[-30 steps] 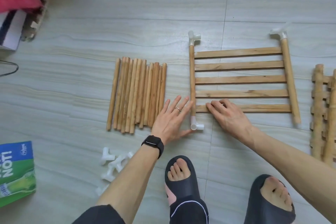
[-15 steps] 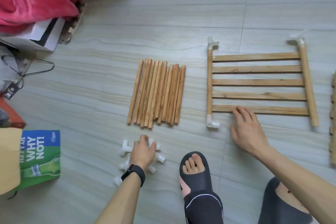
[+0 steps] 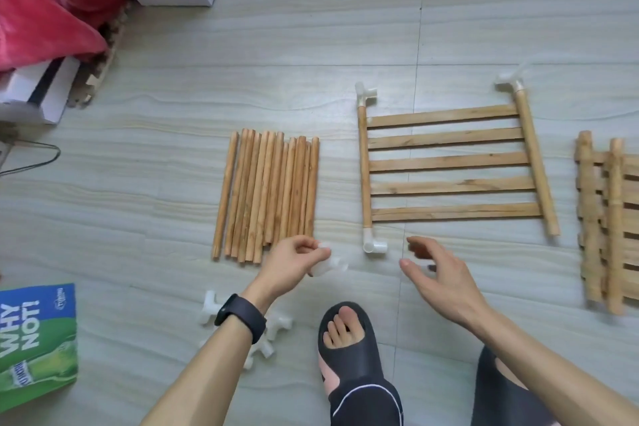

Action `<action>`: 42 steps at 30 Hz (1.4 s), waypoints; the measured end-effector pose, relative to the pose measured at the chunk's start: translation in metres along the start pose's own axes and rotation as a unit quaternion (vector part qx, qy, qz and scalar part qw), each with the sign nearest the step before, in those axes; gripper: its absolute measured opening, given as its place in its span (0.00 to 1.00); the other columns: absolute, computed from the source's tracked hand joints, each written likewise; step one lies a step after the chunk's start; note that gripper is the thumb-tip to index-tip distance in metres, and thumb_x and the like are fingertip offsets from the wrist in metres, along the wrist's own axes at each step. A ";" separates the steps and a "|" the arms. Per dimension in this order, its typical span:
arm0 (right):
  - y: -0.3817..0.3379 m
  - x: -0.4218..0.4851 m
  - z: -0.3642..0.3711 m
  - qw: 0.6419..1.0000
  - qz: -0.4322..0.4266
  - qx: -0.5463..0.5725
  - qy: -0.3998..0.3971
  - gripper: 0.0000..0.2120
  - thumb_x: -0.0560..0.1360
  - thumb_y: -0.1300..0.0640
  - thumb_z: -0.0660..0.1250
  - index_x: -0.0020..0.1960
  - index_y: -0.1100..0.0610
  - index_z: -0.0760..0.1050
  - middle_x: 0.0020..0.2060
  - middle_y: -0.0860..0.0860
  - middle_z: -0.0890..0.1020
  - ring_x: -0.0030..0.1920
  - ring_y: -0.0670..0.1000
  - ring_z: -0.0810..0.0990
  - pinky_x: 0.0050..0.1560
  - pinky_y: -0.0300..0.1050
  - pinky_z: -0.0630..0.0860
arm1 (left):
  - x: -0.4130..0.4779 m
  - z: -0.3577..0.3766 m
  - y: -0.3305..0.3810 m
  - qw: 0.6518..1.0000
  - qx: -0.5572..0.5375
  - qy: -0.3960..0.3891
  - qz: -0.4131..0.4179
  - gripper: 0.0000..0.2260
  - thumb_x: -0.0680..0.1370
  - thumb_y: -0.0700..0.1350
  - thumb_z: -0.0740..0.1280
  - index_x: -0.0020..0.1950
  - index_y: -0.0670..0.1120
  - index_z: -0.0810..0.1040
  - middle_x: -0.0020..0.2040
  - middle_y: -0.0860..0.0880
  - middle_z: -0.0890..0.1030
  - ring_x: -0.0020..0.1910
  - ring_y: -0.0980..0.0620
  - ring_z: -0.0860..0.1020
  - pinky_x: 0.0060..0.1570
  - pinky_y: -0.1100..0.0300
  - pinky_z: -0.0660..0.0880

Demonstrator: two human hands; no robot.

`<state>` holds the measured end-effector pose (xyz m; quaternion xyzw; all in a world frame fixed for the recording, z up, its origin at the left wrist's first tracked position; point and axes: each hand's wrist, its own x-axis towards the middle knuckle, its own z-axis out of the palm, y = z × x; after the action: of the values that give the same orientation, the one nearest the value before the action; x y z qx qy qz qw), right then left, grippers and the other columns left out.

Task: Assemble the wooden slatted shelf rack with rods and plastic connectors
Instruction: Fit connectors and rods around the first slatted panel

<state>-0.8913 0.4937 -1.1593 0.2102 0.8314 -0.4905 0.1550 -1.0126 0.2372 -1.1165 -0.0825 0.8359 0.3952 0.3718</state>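
The white connector (image 3: 330, 264), too blurred for me to judge its shape, is pinched in my left hand (image 3: 292, 263) just below the rods (image 3: 269, 194). My right hand (image 3: 442, 280) hovers open, fingers spread, near the slatted panel (image 3: 446, 161) on the floor (image 3: 138, 235). Spare connectors (image 3: 207, 311) lie by my left wrist.

One head-worn wide-angle view, looking forward and steeply down at the tile floor (image 3: 311, 45), close in. Slatted shelf panel (image 3: 449, 166) sits right of centre. Forearms enter from the bottom edge, left hand (image 3: 294, 261) and right hand (image 3: 441, 282) just below the panel's near-left corner.
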 end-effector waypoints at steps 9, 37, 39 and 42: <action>-0.016 0.018 -0.039 0.911 0.073 0.396 0.088 0.10 0.78 0.56 0.73 0.59 0.53 0.82 0.51 0.52 0.87 0.50 0.53 0.87 0.47 0.41 0.82 | 0.043 0.104 0.117 0.982 -0.127 -0.126 0.059 0.09 0.78 0.52 0.72 0.54 0.50 0.83 0.43 0.55 0.86 0.40 0.57 0.83 0.40 0.62 0.72; 0.096 -0.002 -0.102 0.918 0.197 0.281 0.201 0.07 0.79 0.52 0.71 0.56 0.45 0.79 0.45 0.42 0.86 0.49 0.40 0.84 0.53 0.35 0.77 | 0.097 0.167 0.085 0.790 0.529 -0.075 0.302 0.28 0.84 0.57 0.59 0.80 0.66 0.49 0.83 0.53 0.38 0.80 0.38 0.37 0.73 0.29 0.44; 0.109 -0.012 -0.111 0.909 0.224 0.273 0.223 0.11 0.78 0.52 0.73 0.60 0.50 0.78 0.49 0.45 0.86 0.52 0.45 0.84 0.57 0.42 0.78 | 0.103 0.164 0.085 0.790 0.535 -0.086 0.288 0.31 0.85 0.43 0.56 0.81 0.64 0.44 0.82 0.55 0.37 0.80 0.39 0.37 0.72 0.26 0.49; 0.118 -0.016 -0.123 0.901 0.235 0.287 0.224 0.06 0.78 0.54 0.73 0.53 0.47 0.80 0.43 0.42 0.87 0.47 0.40 0.85 0.51 0.37 0.77 | 0.106 0.157 0.085 0.773 0.562 -0.070 0.287 0.41 0.79 0.26 0.52 0.82 0.57 0.40 0.82 0.56 0.38 0.81 0.40 0.38 0.72 0.27 0.54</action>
<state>-0.8245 0.6494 -1.1829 0.5389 0.5943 -0.5970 0.0083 -1.0372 0.4244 -1.2035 0.4124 0.8657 -0.0524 0.2787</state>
